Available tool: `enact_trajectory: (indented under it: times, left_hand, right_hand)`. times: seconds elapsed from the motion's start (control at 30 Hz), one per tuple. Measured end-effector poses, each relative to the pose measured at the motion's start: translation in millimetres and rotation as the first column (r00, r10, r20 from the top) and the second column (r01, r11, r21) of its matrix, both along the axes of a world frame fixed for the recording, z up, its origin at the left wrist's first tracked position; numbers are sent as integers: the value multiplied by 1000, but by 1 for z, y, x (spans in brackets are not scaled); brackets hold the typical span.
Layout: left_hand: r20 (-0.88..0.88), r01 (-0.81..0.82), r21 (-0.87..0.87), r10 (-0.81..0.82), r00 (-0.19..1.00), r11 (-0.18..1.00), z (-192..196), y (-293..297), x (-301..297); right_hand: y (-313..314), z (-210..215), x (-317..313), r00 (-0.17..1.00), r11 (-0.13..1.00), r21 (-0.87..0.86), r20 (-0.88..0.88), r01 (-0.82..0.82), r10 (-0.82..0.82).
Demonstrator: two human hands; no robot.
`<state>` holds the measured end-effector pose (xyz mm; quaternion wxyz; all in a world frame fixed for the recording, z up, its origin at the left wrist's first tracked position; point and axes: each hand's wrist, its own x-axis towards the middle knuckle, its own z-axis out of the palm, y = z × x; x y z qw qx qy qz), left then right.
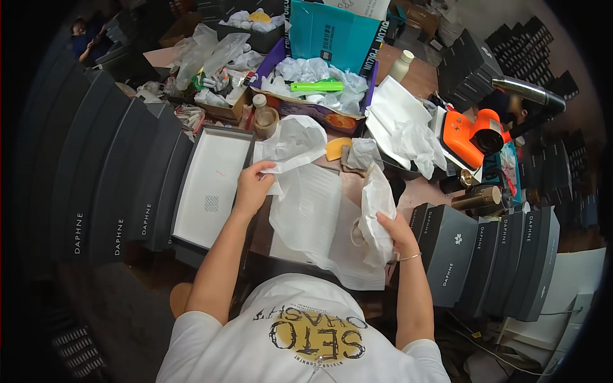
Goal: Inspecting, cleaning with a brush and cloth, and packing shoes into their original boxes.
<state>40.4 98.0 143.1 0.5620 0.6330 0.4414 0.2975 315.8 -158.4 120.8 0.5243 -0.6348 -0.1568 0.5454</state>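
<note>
My left hand (254, 190) pinches the edge of a crumpled sheet of white tissue paper (295, 142), held up over the table. In my right hand (397, 233) is a long bundle wrapped in white paper (375, 210); what lies inside it is hidden, though a beige strap-like piece shows at its left side. Between my hands, thin translucent wrapping sheets (305, 207) spread over a box whose pale inside shows in part. To the left of them a dark grey shoebox part (214, 182) lies with its white inside facing up.
Dark shoeboxes stand in rows at the left (102, 172) and right (450, 255). Behind the work area sit a purple carton (286, 102) of crumpled paper with a bright green tool (316, 86), a glass bottle (263, 118), a yellow sponge (337, 149) and an orange device (461, 137).
</note>
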Motion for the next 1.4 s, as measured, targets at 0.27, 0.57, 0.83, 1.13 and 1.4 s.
enact_trajectory:
  times: [0.27,0.57,0.83,1.13,1.4]
  left_hand:
    - [101,-205,-10,205,974,979,10,-2,-25]
    - [224,136,94,-154,962,986,39,-6,8]
    - [456,183,54,-188,870,982,109,-15,1]
    - [-156,183,220,-150,976,958,49,-52,-78]
    - [-99,90,184,-73,992,979,15,-82,-78]
  right_hand:
    - [-3,44,-48,967,963,196,-211,184,-142]
    - [72,-78,-158,952,986,161,296,38,-85]
    - [73,3,-109,908,950,230,314,209,-276]
    - [101,-123,-174,620,986,-50,773,-157,138]
    - [94,-112,-191,661,956,-228,690,-188,294]
